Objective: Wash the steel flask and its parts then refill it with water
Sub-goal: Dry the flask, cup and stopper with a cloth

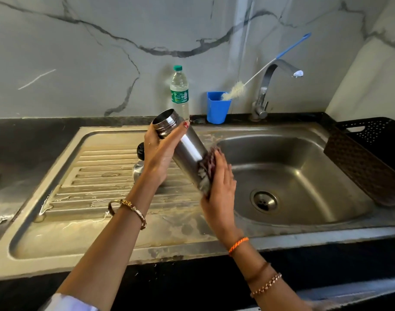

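Steel flask (187, 151) is held tilted over the seam between the draining board and the basin of the sink (304, 167), its open threaded mouth raised toward the upper left and its base dropped toward the lower right, presumably so that suds and drips run into the basin rather than onto the counter.

At the left, on the ribbed draining board (97, 167), two of the flask's parts, a dark cap (140, 151) and a steel piece (138, 171), are partly hidden behind the wrist; they appear to have been set there to wait their turn, within easy reach.

The left hand (160, 151) is wrapped round the flask's neck just below the threads, thumb curled over the top side, so that the body is steadied and can be turned.

The right hand (221, 178) is pressed against the lower body with a reddish scrubbing pad (211, 162) pinched beneath the fingers; foam is seen on the steel there, so the outside is judged to be mid-scrub.

Behind, a plastic water bottle (179, 90) stands against the wall, and a bottle brush (234, 89) is propped in a blue cup (217, 108) beside the tap (268, 86), probably kept for the flask's inside. No water is seen running.
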